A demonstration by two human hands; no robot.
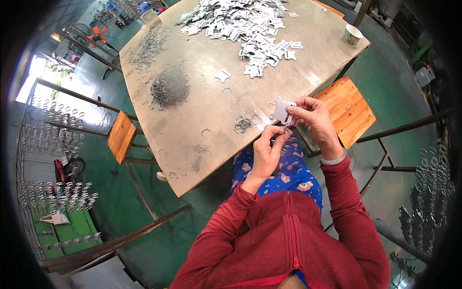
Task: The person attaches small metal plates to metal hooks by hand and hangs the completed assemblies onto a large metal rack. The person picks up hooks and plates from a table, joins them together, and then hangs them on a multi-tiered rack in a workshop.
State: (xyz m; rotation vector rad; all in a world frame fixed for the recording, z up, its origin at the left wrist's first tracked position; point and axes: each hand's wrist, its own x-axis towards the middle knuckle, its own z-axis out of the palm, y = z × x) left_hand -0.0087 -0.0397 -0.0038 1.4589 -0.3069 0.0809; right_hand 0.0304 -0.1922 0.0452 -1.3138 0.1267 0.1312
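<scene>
Metal plate [280,111], right hand [315,120] gripping, left [266,148] pinching

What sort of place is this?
Probably a metal-parts workshop: a heap of flat silvery metal plates and a rounded mound of dark wire pieces lie on a beige table; shiny metal pieces hang in rows at left.

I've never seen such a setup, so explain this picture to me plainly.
No machine here: a person works bare-handed. A wide camera on their head looks down, so straight edges bend. The right grip holds a flat metal plate; the left grip is pinched together by its lower end, and anything it holds is too small to make out. The table bears a large heap of similar plates, a dark mound of small wire pieces, a little cluster of loops and a cup.
</scene>
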